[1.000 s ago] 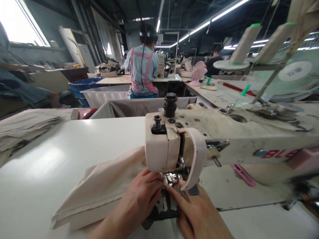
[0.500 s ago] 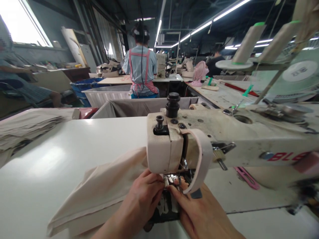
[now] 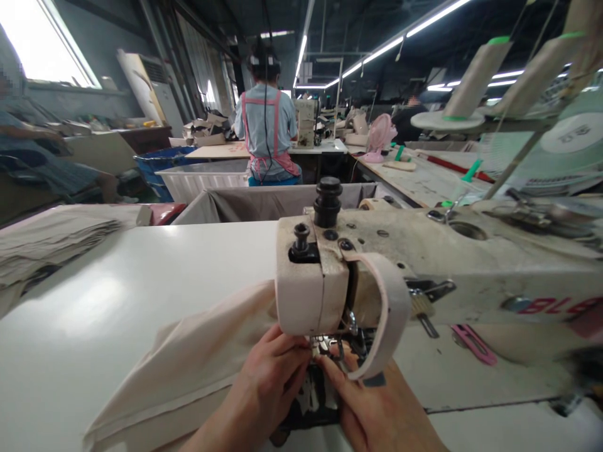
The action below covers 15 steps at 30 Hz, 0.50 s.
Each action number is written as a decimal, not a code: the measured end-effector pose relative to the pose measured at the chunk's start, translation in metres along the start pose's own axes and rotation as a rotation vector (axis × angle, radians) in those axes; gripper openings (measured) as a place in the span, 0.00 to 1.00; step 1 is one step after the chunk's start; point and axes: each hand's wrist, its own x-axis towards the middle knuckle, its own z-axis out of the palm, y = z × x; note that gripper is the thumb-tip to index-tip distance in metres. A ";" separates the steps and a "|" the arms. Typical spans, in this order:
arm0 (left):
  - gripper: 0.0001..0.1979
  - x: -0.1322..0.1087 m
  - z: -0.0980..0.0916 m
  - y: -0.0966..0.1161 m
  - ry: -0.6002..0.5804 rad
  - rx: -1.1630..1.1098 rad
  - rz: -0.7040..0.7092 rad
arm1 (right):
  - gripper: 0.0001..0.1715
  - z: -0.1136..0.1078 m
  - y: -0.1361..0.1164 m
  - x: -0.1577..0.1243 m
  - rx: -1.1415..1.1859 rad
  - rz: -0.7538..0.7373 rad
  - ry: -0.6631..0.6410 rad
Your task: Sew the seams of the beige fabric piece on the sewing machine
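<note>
A cream fabric piece (image 3: 188,358) lies folded on the white table, its right end running under the head of an off-white sewing machine (image 3: 308,298). My left hand (image 3: 271,376) is closed, its fingertips pinching the cloth's edge just left of the presser foot (image 3: 324,345). Close by on the other side, my right hand (image 3: 377,402) is closed too, thumb and finger pressed together on the cloth by the foot, its other fingers partly hidden behind the curved white guard (image 3: 393,314). The needle point is too small to make out.
Stacked cloth pieces (image 3: 51,242) lie at the left. Behind the machine stands a grey-lined bin (image 3: 277,204). Thread cones (image 3: 478,78) and a green fan (image 3: 560,147) are at the right; pink snips (image 3: 475,345) lie under the arm. A person (image 3: 268,122) sits ahead, facing away.
The view has shifted slightly, so the machine sits a little lower and its arm farther right. Both hands stay at the presser foot; the cloth has barely moved.
</note>
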 end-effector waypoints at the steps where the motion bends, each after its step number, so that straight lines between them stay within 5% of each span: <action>1: 0.09 0.000 0.000 0.000 -0.001 0.005 -0.001 | 0.31 -0.001 0.000 0.000 -0.009 0.008 -0.017; 15: 0.12 0.010 0.001 -0.008 -0.027 0.077 -0.089 | 0.34 -0.005 -0.010 0.004 0.030 0.087 -0.034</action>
